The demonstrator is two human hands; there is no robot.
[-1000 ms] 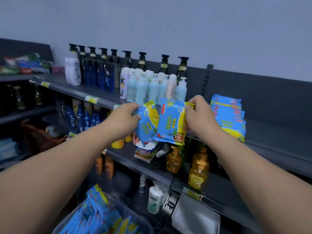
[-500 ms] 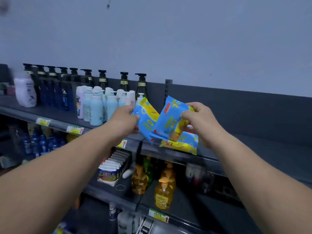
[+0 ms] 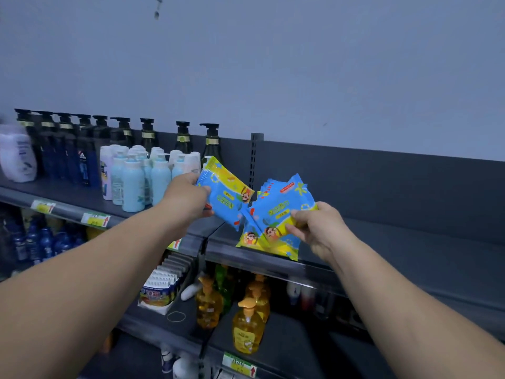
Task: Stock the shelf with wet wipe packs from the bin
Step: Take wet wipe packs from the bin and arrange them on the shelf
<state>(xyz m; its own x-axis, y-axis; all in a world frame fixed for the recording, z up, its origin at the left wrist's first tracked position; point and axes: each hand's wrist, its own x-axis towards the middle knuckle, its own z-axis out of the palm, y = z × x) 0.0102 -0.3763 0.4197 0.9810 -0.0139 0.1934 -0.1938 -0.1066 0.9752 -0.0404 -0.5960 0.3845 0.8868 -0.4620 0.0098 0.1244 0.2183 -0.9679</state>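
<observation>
Stocking under way, partly done. A short row of wet wipe packs (image 3: 252, 237) already leans upright on the top shelf (image 3: 410, 239), near its front lip and just right of the slotted post (image 3: 256, 160). The row takes up only the left end of that bay. The bin is out of view, so the count left cannot be told.

Left hand (image 3: 188, 199): fingers curled, pinching the airborne pack (image 3: 228, 199) by one edge, tilted, just left of the row.

Right hand (image 3: 314, 228): thumb and fingers pinch the front pack (image 3: 278, 214) at its right edge, against the row. Whether it is seated, I cannot tell.

The packs are flat, soft, glossy pouches, blue with a yellow band, a cartoon child's face and crimped ends.
</observation>
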